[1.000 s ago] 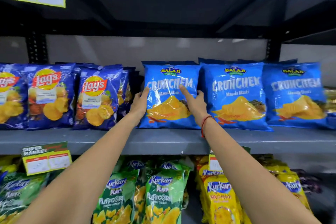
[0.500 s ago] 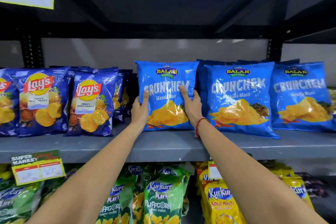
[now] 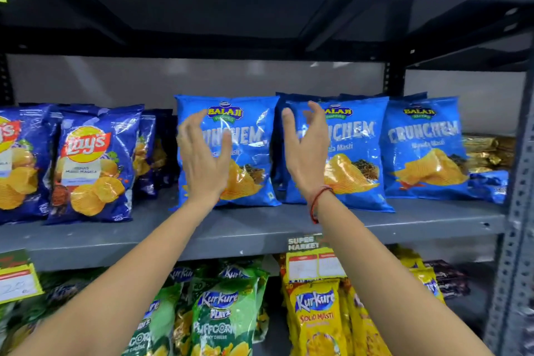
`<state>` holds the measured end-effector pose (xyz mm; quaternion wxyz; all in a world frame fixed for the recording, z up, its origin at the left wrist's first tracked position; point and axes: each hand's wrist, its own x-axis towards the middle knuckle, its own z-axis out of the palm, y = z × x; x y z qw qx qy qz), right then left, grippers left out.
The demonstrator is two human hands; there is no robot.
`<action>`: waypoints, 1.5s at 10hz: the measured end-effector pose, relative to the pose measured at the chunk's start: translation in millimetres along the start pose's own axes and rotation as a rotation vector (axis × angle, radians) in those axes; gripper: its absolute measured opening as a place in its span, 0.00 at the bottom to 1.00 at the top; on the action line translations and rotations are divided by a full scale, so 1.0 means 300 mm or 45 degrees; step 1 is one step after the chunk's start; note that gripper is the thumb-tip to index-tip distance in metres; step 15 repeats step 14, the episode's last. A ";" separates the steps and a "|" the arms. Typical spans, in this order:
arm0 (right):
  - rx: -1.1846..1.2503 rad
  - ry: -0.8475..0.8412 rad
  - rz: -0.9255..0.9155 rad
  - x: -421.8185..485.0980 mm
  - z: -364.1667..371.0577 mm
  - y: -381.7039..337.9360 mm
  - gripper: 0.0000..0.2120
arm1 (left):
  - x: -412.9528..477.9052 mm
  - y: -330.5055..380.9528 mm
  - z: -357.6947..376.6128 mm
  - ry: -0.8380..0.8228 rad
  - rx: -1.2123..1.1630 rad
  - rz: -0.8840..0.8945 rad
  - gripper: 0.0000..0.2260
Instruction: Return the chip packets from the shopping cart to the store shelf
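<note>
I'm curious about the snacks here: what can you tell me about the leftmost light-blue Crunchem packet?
The leftmost Crunchem packet is a glossy light-blue plastic bag, puffed and sealed, with a Balaji logo, white lettering and pictured ridged chips. It stands upright on the grey shelf. The open left hand is in front of it; contact cannot be told. The right hand is apart from it.

Blue packet [image 3: 248,150]: Balaji Crunchem; dark-blue packet [image 3: 92,165]: Lay's.

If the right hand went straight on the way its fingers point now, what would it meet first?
The right hand is open, fingers aimed up and toward the back. Most likely it meets the middle Crunchem packet first; depth is unclear, so it might slip beside it.
</note>
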<state>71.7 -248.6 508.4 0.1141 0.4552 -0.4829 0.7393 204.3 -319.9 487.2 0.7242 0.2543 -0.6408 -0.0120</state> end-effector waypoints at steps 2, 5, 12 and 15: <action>-0.433 0.385 0.002 0.144 -0.236 0.098 0.30 | -0.068 0.187 0.259 -0.430 -0.186 0.014 0.21; -0.068 -0.071 0.688 0.234 -0.343 0.278 0.42 | -0.116 0.197 0.435 -0.725 -0.489 -1.097 0.39; 0.112 0.075 0.390 0.226 -0.359 0.311 0.29 | -0.197 0.214 0.383 -0.483 -0.315 -0.792 0.33; 0.331 0.302 0.066 0.249 -0.517 0.109 0.13 | -0.193 0.246 0.252 -0.435 -0.228 -0.289 0.25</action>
